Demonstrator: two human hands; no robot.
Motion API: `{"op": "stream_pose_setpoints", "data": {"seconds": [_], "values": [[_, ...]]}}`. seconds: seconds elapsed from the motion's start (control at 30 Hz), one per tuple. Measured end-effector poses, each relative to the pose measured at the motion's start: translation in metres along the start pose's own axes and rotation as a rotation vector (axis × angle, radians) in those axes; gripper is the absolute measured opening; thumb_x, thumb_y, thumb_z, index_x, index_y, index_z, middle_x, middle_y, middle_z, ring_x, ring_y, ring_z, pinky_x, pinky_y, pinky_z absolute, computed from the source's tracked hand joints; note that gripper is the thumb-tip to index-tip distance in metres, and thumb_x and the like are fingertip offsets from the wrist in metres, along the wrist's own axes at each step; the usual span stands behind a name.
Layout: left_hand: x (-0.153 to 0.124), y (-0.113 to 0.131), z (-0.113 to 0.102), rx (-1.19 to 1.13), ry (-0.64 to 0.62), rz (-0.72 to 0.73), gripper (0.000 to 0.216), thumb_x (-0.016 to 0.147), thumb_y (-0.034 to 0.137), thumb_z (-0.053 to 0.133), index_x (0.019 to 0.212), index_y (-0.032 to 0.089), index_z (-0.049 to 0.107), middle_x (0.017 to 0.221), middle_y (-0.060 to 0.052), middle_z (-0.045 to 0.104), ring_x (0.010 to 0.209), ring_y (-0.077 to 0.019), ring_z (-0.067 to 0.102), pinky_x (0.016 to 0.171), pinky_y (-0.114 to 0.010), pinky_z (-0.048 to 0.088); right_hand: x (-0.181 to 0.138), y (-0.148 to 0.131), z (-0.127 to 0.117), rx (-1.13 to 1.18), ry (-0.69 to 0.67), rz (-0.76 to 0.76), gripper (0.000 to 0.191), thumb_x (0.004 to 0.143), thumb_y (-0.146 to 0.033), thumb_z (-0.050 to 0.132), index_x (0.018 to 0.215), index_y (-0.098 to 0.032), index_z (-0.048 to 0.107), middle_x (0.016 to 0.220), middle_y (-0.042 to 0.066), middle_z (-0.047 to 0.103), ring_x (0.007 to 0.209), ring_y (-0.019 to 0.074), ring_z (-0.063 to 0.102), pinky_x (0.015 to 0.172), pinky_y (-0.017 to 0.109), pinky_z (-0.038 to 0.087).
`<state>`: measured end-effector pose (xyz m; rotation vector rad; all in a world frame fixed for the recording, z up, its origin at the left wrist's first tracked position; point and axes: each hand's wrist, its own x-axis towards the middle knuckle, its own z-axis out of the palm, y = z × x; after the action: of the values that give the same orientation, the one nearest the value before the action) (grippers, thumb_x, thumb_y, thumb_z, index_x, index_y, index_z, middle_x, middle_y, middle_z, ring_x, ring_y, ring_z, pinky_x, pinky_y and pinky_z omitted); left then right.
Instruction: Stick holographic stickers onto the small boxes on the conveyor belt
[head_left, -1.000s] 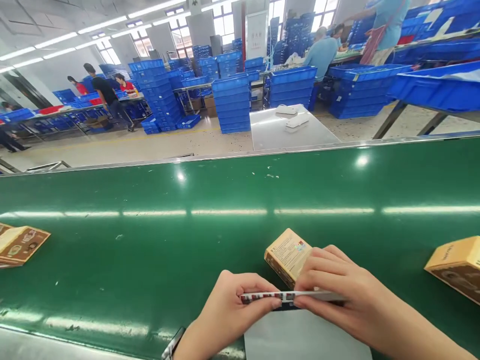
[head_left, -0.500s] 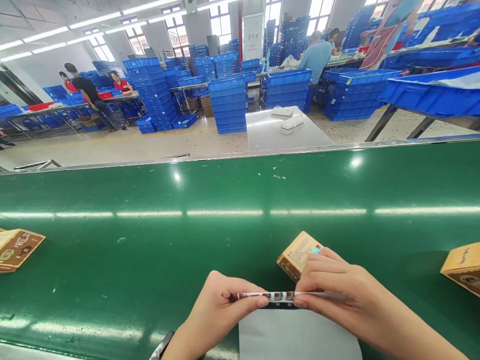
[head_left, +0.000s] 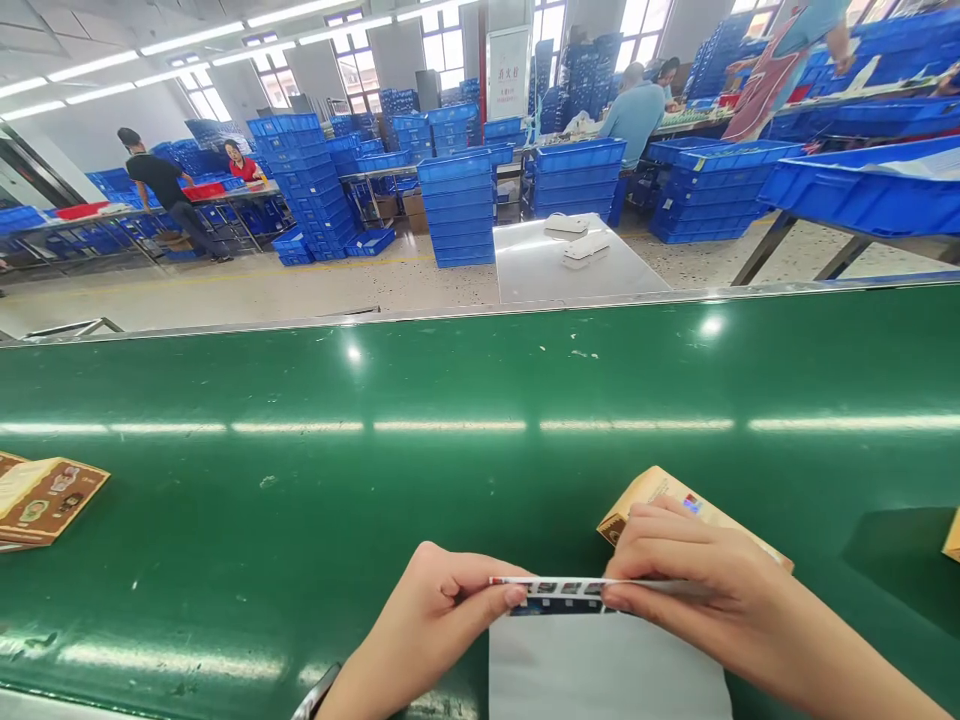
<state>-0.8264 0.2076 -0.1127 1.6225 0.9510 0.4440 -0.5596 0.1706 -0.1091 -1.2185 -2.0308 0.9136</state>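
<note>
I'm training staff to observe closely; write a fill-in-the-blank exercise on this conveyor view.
1. The left hand and right hand hold a printed sheet, each pinching between fingers and ____.
2. The central cardboard box is partly hidden by the ____ hand.
3. The conveyor belt is colored ____.
4. Beyond it, stacked plastic crates are colored ____.
Missing words: thumb; right; green; blue.

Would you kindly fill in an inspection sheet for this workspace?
Surface: green belt, glossy, with pale specks.
Job's things: thin printed piece between both hands; grey sheet below it; tan box partly hidden by right hand.
Clutter: patterned box at far left; cut-off box at right edge.
Hands: left hand and right hand both pinch the thin printed piece.
Cables: nothing seen on the belt.
Surroundings: blue bins, pale table and people beyond the belt.
</note>
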Motion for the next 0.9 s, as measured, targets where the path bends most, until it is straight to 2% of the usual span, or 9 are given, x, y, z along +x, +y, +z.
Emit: {"op": "stream_pose_setpoints", "data": {"seconds": [0.17,0.33,0.47,0.53,0.63,0.73,0.83,0.9], "values": [[-0.002,-0.001,0.001,0.035,-0.001,0.027,0.039,0.098,0.039,0.055,0.082,0.015,0.082,0.064,0.002,0.049,0.061,-0.0126,0.036,0.057,-0.024,0.028,0.0,-0.001,0.001,0.037,0.012,0.001,0.025,0.104,-0.032,0.059,0.08,-0.026,0.065,0.079,-0.002,0.07,0.075,0.0195,0.062,0.07,0.033,0.047],[0.0,-0.002,0.002,0.061,0.037,0.028,0.039,0.097,0.04,0.056,0.08,0.013,0.08,0.063,0.0,0.053,0.059,-0.0121,0.039,0.056,-0.024,0.028,0.003,-0.001,0.0,0.016,0.02,-0.014,0.029,0.106,-0.036,0.056,0.08,-0.026,0.065,0.077,-0.002,0.07,0.072,0.0185,0.059,0.07,0.033,0.043],[0.0,0.0,0.005,0.017,0.058,-0.046,0.027,0.084,0.039,0.071,0.083,0.013,0.077,0.06,0.003,0.047,0.056,-0.0108,0.036,0.052,-0.023,0.025,0.007,-0.004,0.003,-0.017,0.011,-0.057,0.03,0.107,-0.036,0.056,0.08,-0.024,0.065,0.077,-0.004,0.07,0.071,0.0165,0.059,0.076,0.034,0.041],[0.0,0.001,0.007,0.001,0.05,-0.071,0.026,0.081,0.038,0.074,0.089,0.014,0.079,0.063,0.002,0.054,0.057,-0.0112,0.038,0.053,-0.022,0.028,0.009,-0.007,0.005,-0.019,-0.002,-0.059,0.027,0.106,-0.033,0.057,0.081,-0.024,0.064,0.078,-0.004,0.07,0.073,0.016,0.059,0.08,0.034,0.039],[0.0,0.001,0.008,0.03,0.057,-0.078,0.028,0.088,0.038,0.067,0.088,0.015,0.083,0.065,-0.002,0.065,0.058,-0.0121,0.04,0.053,-0.023,0.028,0.009,-0.011,0.007,-0.01,-0.032,-0.007,0.023,0.104,-0.025,0.061,0.081,-0.023,0.064,0.079,-0.005,0.068,0.075,0.0154,0.059,0.085,0.034,0.038],[0.0,0.001,0.006,0.043,0.065,-0.056,0.03,0.09,0.037,0.064,0.088,0.017,0.087,0.069,-0.005,0.074,0.059,-0.014,0.047,0.054,-0.023,0.032,0.009,-0.013,0.007,-0.003,-0.056,0.063,0.017,0.095,-0.02,0.073,0.081,-0.023,0.064,0.079,-0.006,0.068,0.077,0.0147,0.059,0.089,0.034,0.038],[0.0,0.0,0.002,0.054,0.081,-0.036,0.032,0.09,0.042,0.064,0.09,0.019,0.087,0.073,-0.007,0.079,0.061,-0.017,0.055,0.057,-0.024,0.037,0.008,-0.012,0.007,0.028,-0.012,0.123,0.018,0.089,-0.02,0.079,0.078,-0.023,0.066,0.078,-0.005,0.067,0.076,0.0154,0.058,0.08,0.03,0.041],[-0.001,-0.001,-0.001,0.061,0.096,-0.039,0.033,0.089,0.044,0.064,0.091,0.02,0.088,0.076,-0.007,0.08,0.063,-0.0189,0.059,0.058,-0.024,0.04,0.008,-0.011,0.008,0.087,0.024,0.146,0.019,0.092,-0.023,0.077,0.075,-0.022,0.068,0.075,-0.004,0.066,0.074,0.0156,0.059,0.07,0.028,0.041]]}}
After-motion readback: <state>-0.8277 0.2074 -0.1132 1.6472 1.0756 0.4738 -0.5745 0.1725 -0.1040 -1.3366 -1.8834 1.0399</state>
